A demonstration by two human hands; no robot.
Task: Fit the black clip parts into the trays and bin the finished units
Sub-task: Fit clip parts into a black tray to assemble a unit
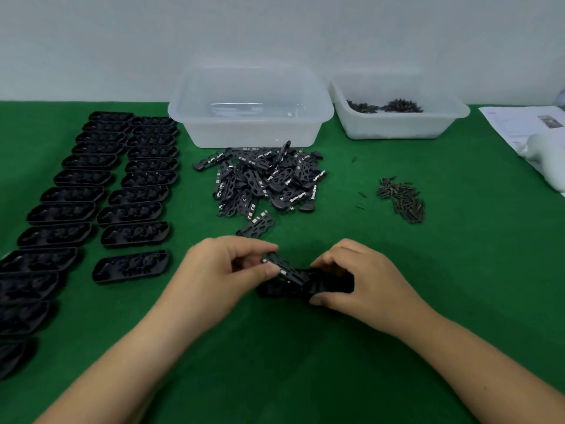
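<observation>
My left hand [226, 267] pinches a black clip part [286, 269] between thumb and fingers, tilted over a black tray [281, 289] that lies on the green table. My right hand [351, 283] grips the right end of that tray. A pile of black clip parts [266, 182] lies beyond the hands, with one loose clip [256, 226] just in front of it. Two rows of black trays [131, 266] run along the left side of the table. A clear plastic bin [250, 108] stands behind the pile.
A second plastic bin [397, 108] at the back right holds small dark pins. A heap of the same pins [402, 198] lies on the green mat right of the pile. Papers [526, 127] and a white bag [547, 160] sit at the far right edge.
</observation>
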